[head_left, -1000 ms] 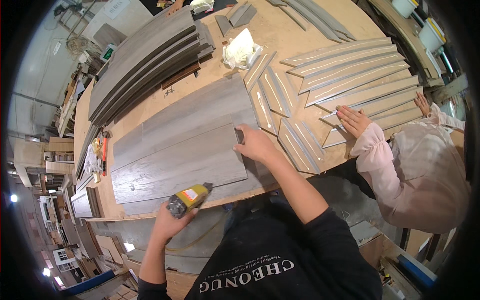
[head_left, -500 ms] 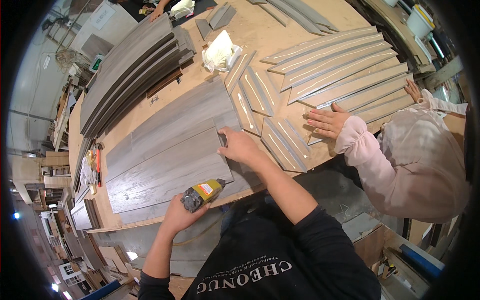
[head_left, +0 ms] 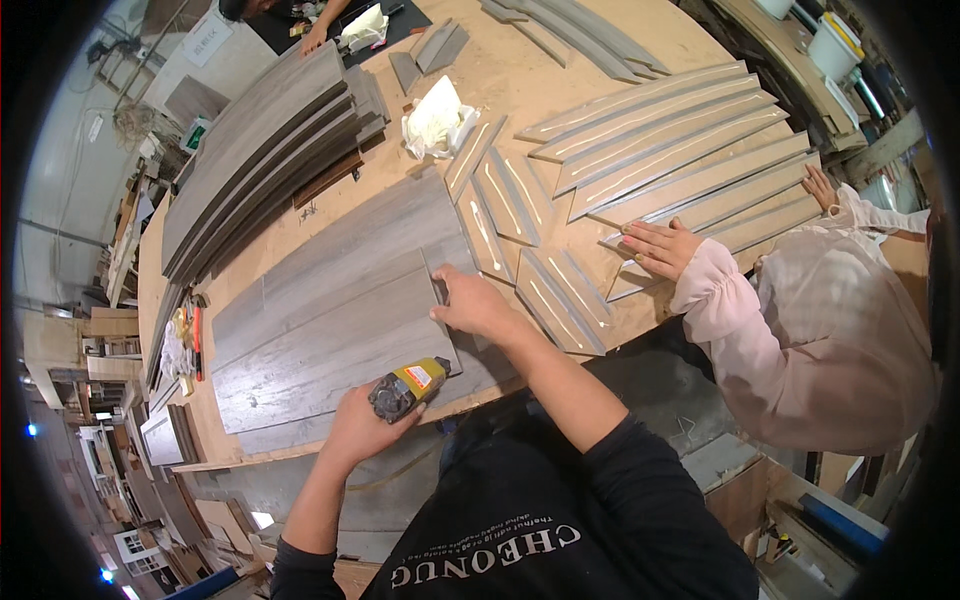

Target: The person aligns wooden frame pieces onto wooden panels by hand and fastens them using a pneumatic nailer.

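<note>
My left hand (head_left: pixel 362 428) is closed round a yellow-and-black power tool (head_left: pixel 410 388), which looks like a pneumatic nailer or stapler. Its nose sits over the near end of a grey wood-grain board (head_left: pixel 350 320); whether it touches cannot be told. My right hand (head_left: pixel 475 302) rests at the board's right end, thumb and forefinger apart against the edge, the other fingers mostly hidden. This board lies on a wider grey panel (head_left: pixel 400 215). Just right of my right hand are short angled strips (head_left: pixel 557 300) with lines of pale glue.
Stacked grey boards (head_left: pixel 270 150) stand at the far left. White crumpled wrapping (head_left: pixel 438 118) sits mid-table. Long glued strips (head_left: pixel 660 130) lie right, where a co-worker's hand (head_left: pixel 665 248) rests. Another person's hand (head_left: pixel 313 38) shows at the far edge. Tools (head_left: pixel 195 335) lie left.
The view has shifted slightly. Both my hands keep nearly the same places, the left still gripping the tool. The far person leans further into view.
</note>
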`<action>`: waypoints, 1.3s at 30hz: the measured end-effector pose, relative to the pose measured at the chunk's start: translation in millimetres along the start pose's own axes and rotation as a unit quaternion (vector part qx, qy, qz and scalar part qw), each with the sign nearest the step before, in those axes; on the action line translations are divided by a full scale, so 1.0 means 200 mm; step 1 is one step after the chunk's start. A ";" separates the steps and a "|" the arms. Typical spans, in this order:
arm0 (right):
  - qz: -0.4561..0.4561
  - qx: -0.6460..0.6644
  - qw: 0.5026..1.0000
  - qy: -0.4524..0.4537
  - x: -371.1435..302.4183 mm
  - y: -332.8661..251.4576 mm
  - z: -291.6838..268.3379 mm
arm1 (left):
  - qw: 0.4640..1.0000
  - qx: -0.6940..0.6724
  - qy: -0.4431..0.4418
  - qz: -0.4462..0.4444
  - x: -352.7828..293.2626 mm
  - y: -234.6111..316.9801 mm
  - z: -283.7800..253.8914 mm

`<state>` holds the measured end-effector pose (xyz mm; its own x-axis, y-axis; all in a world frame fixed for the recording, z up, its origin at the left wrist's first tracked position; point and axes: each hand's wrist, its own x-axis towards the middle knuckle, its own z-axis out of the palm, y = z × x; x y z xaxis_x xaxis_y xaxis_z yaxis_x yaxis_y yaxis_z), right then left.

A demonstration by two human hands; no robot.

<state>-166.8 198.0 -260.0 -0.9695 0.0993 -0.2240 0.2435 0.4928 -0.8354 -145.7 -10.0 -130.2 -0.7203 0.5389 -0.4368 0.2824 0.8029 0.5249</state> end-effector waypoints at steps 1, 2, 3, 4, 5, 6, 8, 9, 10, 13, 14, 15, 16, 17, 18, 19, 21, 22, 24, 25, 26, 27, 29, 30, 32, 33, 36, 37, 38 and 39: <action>0.000 0.001 1.000 0.002 0.00 0.00 0.00 | 1.000 0.026 -0.006 0.008 0.01 -0.01 0.00; -0.004 0.004 1.000 0.003 -0.01 -0.01 -0.01 | 1.000 0.028 -0.006 0.010 0.01 -0.01 0.00; -0.009 0.006 1.000 0.007 0.00 -0.01 -0.02 | 0.999 0.030 -0.009 0.010 0.02 -0.01 0.00; -0.009 0.005 1.000 0.012 0.00 0.02 -0.01 | 0.999 0.032 -0.012 0.011 0.03 0.00 0.00; -0.010 0.045 0.999 0.023 -0.01 0.07 0.01 | 0.999 0.034 -0.011 0.016 0.03 0.00 -0.01; -0.013 0.087 0.996 0.032 -0.02 0.07 0.00 | 1.000 -0.008 -0.003 0.023 0.03 -0.01 -0.03; 0.049 0.147 0.988 -0.006 -0.08 0.06 -0.03 | 0.998 -0.049 0.006 0.033 0.04 0.02 -0.09; 0.117 0.205 0.970 -0.051 -0.13 0.04 -0.06 | 0.993 -0.103 -0.006 -0.049 0.04 0.08 -0.14; 0.118 0.205 0.970 -0.052 -0.17 0.01 -0.06 | 0.979 -0.156 -0.019 -0.132 0.06 0.11 -0.17; 0.060 -0.041 0.997 -0.026 -0.23 -0.02 -0.05 | 0.988 -0.102 -0.011 -0.114 0.21 0.14 -0.21; 0.061 -0.039 0.997 -0.024 -0.23 -0.01 -0.04 | 0.991 -0.092 -0.006 -0.099 0.25 0.13 -0.21; 0.052 -0.039 0.997 -0.028 -0.23 -0.01 -0.04 | 0.995 -0.079 0.008 -0.057 0.28 0.09 -0.20; 0.043 -0.039 0.998 -0.032 -0.22 0.00 -0.03 | 0.995 -0.078 0.008 -0.057 0.31 0.08 -0.19; 0.043 -0.038 0.998 -0.031 -0.22 -0.01 -0.03 | 0.995 -0.056 -0.009 -0.080 0.33 0.08 -0.20; 0.038 -0.037 0.998 -0.027 -0.22 -0.01 -0.02 | 0.994 -0.035 -0.028 -0.102 0.34 0.08 -0.19; 0.032 -0.035 0.999 -0.023 -0.23 -0.01 -0.01 | 0.994 -0.036 -0.031 -0.102 0.35 0.07 -0.18; 0.035 -0.040 0.998 -0.026 -0.22 -0.01 -0.02 | 0.999 0.029 -0.003 -0.019 0.35 0.04 -0.16; 0.034 -0.044 0.998 -0.028 -0.21 -0.01 -0.02 | 0.998 0.061 0.014 0.022 0.35 0.03 -0.17; 0.042 -0.049 0.997 -0.036 -0.21 -0.01 -0.03 | 0.999 0.051 -0.009 -0.012 0.36 0.07 -0.20; 0.053 -0.050 0.996 -0.043 -0.21 -0.01 -0.03 | 0.997 0.042 -0.036 -0.045 0.37 0.09 -0.21; 0.049 -0.049 0.997 -0.039 -0.21 0.00 -0.04 | 0.998 0.046 -0.032 -0.044 0.39 0.11 -0.22; 0.044 -0.052 0.997 -0.039 -0.22 0.00 -0.03 | 0.997 -0.043 -0.031 -0.054 0.39 0.10 -0.24; 0.037 -0.056 0.997 -0.039 -0.22 -0.02 -0.02 | 0.989 -0.138 -0.009 -0.059 0.43 0.07 -0.27; 0.037 -0.054 0.997 -0.036 -0.22 -0.02 -0.02 | 0.990 -0.129 0.002 -0.062 0.45 0.09 -0.29; 0.035 -0.055 0.997 -0.036 -0.22 -0.02 -0.02 | 0.991 -0.125 0.003 -0.048 0.52 0.07 -0.31; 0.038 -0.061 0.997 -0.042 -0.22 -0.02 -0.03 | 0.995 -0.086 0.001 -0.054 0.57 0.06 -0.32; 0.037 -0.066 0.996 -0.046 -0.21 -0.01 -0.03 | 0.994 -0.083 -0.008 -0.070 0.62 0.10 -0.33; 0.031 -0.065 0.996 -0.044 -0.21 -0.01 -0.03 | 0.995 -0.076 -0.016 -0.065 0.64 0.09 -0.33; 0.031 -0.065 0.996 -0.045 -0.20 -0.01 -0.03 | 0.995 -0.076 -0.016 -0.066 0.65 0.08 -0.33; 0.036 -0.065 0.996 -0.044 -0.21 -0.02 -0.03 | 0.996 -0.071 -0.016 -0.059 0.65 0.07 -0.33</action>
<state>-127.4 197.8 -244.4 -0.9425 0.0654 -0.3278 0.3005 0.5953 -0.7452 -277.2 54.6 -130.5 -0.7221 0.4526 -0.5232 0.1032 0.8183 0.5655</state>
